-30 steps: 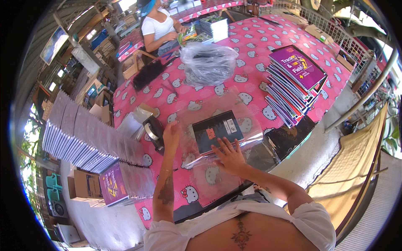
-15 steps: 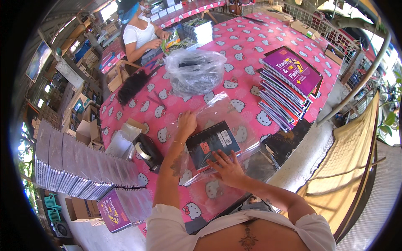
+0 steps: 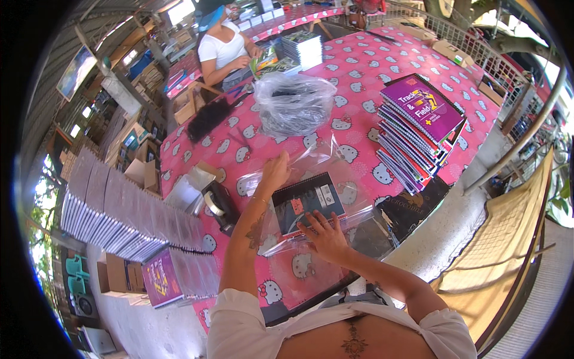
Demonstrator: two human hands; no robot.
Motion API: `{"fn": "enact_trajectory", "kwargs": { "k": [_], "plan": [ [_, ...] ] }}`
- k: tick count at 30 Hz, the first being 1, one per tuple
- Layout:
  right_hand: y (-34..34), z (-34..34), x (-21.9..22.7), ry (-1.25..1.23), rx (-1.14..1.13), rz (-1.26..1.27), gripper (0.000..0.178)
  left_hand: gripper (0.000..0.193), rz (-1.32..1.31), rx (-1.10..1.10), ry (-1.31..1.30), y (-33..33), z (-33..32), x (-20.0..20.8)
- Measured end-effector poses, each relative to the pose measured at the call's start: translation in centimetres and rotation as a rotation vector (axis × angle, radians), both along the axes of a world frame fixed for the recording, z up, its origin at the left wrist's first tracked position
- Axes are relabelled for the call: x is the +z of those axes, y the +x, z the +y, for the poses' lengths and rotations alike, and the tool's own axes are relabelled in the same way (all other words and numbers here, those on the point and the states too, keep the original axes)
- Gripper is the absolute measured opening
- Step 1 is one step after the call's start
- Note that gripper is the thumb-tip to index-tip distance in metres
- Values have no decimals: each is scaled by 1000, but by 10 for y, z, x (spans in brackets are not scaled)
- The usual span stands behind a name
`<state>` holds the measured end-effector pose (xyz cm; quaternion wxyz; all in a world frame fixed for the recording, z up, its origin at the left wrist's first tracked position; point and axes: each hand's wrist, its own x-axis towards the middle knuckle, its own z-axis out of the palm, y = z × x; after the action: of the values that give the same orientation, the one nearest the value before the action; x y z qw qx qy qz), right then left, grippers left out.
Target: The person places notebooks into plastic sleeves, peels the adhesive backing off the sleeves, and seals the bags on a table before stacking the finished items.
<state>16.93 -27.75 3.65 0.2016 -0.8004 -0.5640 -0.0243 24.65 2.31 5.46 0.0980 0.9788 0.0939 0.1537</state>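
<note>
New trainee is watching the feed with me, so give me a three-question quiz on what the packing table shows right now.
1. True or false: the left hand pinches the clear plastic sleeve lying around the black spiral-bound notebook.
2. What does the right hand press on?
A. the tape dispenser
B. the notebook's near edge
C. the crumpled clear plastic bag
3. Which colour is the top cover of the fanned stack of notebooks?

Key: 1 true; 2 B; 3 purple.

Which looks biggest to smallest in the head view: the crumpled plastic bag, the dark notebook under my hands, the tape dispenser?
1. Crumpled plastic bag
2. Dark notebook, close behind
3. Tape dispenser
The bag sits farther away, so it is probably bigger still.
</note>
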Motion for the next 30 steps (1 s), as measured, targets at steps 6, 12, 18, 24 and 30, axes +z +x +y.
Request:
{"fn": "enact_trajectory", "kwargs": {
  "k": [6, 12, 18, 24, 30],
  "plan": [
    [6, -3, 2, 33, 26, -67, 70, 32, 75, 51, -103, -28, -58, 51],
    [7, 6, 1, 72, 53, -76, 70, 22, -265, -58, -50, -81, -87, 54],
    [6, 12, -22, 97, 41, -159, 59, 21, -108, 133, -147, -110, -157, 4],
    [19, 20, -29, 97, 41, -294, 58, 20, -180, 214, -155, -108, -176, -6],
    [105, 15, -21, 278, 11, 744, 31, 16, 57, 347, -605, -114, -162, 24]
  ]
}}
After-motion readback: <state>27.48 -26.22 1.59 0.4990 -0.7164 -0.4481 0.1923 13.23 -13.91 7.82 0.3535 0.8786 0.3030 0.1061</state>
